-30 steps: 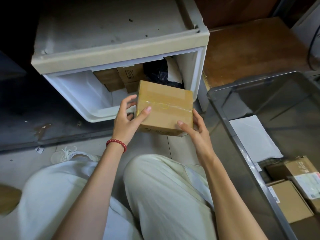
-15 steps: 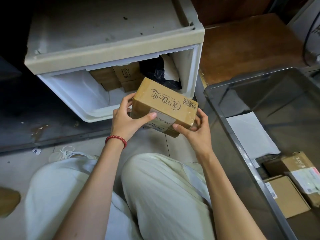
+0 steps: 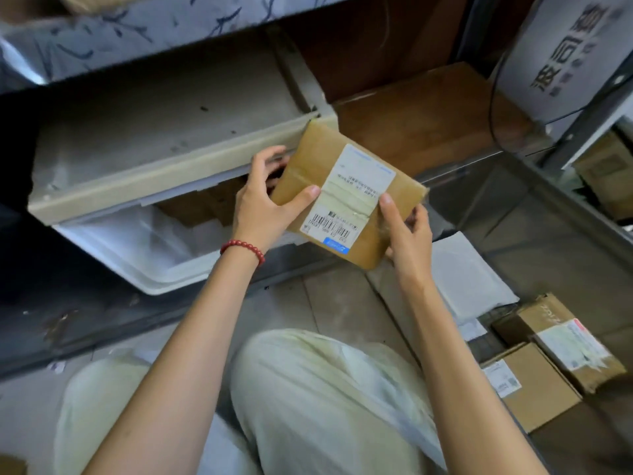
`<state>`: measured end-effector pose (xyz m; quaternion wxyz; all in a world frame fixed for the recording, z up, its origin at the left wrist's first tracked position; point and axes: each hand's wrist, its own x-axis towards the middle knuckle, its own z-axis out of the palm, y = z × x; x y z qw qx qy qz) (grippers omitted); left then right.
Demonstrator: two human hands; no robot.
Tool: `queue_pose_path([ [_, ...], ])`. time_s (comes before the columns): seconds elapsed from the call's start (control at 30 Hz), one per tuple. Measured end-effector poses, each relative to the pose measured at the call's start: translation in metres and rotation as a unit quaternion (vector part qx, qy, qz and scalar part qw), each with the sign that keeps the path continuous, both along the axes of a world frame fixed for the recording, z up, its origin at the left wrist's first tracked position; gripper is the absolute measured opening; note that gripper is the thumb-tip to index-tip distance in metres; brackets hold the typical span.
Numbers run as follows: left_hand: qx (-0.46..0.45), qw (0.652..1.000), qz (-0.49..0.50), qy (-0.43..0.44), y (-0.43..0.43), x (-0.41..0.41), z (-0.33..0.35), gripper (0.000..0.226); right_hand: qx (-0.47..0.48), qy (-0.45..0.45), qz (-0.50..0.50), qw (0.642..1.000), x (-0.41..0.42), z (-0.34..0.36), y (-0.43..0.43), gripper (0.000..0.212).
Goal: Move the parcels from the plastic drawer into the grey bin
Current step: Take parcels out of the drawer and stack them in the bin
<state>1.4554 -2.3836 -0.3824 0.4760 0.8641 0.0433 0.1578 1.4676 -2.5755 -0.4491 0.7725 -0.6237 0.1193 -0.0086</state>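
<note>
Compared with half a second back, the parcel (image 3: 346, 197) has been flipped and lifted. The printed side is out of view and the shipping label (image 3: 359, 186) faces up now. It also sits higher, in front of the right front corner of the plastic drawer (image 3: 137, 248) and clear of its tub.

Left hand (image 3: 263, 204) pinches the left edge, thumb flat on top and fingers curled behind. Right hand (image 3: 407, 234) pinches the near right corner the same way, thumb on top and fingers underneath. So it's up in the air between both hands, out of the drawer and not yet over the grey bin (image 3: 534, 214) off to the right.

My take on doing this bit well: hold on with both hands while swinging right, and carry it over the bin wall so it doesn't clip. Then lower it onto bare floor near the white mailer (image 3: 469, 275) or beside the two cardboard boxes (image 3: 531, 389), no dropping. More brown boxes (image 3: 202, 204) wait in the drawer, so I'd guess the job's only partway.
</note>
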Motion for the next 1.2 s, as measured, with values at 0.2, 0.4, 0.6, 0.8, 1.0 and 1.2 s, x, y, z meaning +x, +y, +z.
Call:
queue_pose_path([
  [0.2,0.039,0.993,-0.112,-0.009,-0.085,0.055,0.020,0.058,0.003,0.008,-0.098,0.995,0.012,0.015,-0.079,0.079],
  [0.4,0.085,0.979,-0.186,0.009,-0.164,0.088,0.000,0.062,0.012,0.054,-0.158,0.986,0.010,-0.002,-0.156,0.071],
  [0.6,0.129,0.956,-0.243,0.100,-0.208,0.102,-0.053,0.064,0.023,0.135,-0.156,0.978,0.004,-0.037,-0.210,0.051],
  [0.8,0.155,0.921,-0.274,0.230,-0.232,0.101,-0.112,0.071,-0.021,0.204,-0.167,0.964,-0.011,-0.101,-0.217,0.083],
  [1.0,0.230,0.861,-0.301,0.339,-0.244,0.097,-0.163,0.080,-0.046,0.281,-0.132,0.950,-0.046,-0.140,-0.205,0.081],
  [1.2,0.220,0.814,-0.322,0.431,-0.255,0.088,-0.198,0.084,-0.160,0.332,-0.115,0.923,-0.057,-0.165,-0.216,0.059],
])
